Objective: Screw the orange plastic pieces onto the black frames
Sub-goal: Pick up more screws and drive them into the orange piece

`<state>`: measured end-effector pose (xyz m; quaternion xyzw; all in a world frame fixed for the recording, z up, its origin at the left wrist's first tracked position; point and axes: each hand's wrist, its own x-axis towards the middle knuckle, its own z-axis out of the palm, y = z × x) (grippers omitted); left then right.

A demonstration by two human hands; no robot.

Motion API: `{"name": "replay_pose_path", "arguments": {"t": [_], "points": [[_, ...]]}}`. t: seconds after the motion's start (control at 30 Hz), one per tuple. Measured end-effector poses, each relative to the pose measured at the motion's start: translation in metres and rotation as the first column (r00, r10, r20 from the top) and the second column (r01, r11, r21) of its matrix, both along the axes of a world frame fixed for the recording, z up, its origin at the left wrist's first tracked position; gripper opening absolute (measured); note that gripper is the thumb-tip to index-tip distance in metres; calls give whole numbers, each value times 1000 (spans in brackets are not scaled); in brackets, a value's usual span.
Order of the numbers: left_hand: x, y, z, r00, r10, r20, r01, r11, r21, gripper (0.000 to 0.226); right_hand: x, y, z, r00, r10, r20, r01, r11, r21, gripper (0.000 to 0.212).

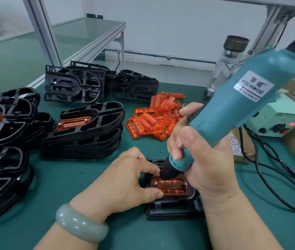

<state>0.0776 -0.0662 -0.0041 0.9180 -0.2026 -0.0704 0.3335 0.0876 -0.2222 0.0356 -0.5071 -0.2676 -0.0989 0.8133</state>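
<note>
An orange plastic piece point(172, 186) lies seated in a black frame point(172, 208) on the green mat near the front. My left hand point(125, 181) rests on the frame's left side, thumb and fingertips pinching the orange piece's left end. My right hand point(202, 159) grips a teal electric screwdriver point(233, 105), its black tip down on the top left corner of the orange piece. A screw head shows at the piece's right end. The frame's upper part is hidden behind both hands.
A heap of loose orange pieces point(153, 116) lies behind. Stacks of frames with orange pieces point(83, 130) fill the left, bare black frames point(72, 85) stand at the back. A box of screws point(235, 145), a power supply point(278, 121), cables point(273, 177) and a bottle point(227, 64) sit right.
</note>
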Motion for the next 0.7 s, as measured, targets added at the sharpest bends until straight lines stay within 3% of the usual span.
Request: {"name": "replay_pose_path", "arguments": {"t": [0.37, 0.7], "points": [[0, 1, -2, 1000, 8, -10, -9, 1000, -17, 38, -1, -4, 0, 991, -95, -93, 100, 994, 52, 24], [-1, -1, 0, 1000, 8, -1, -8, 1000, -7, 38, 1, -1, 0, 994, -99, -36, 98, 995, -10, 19]]}}
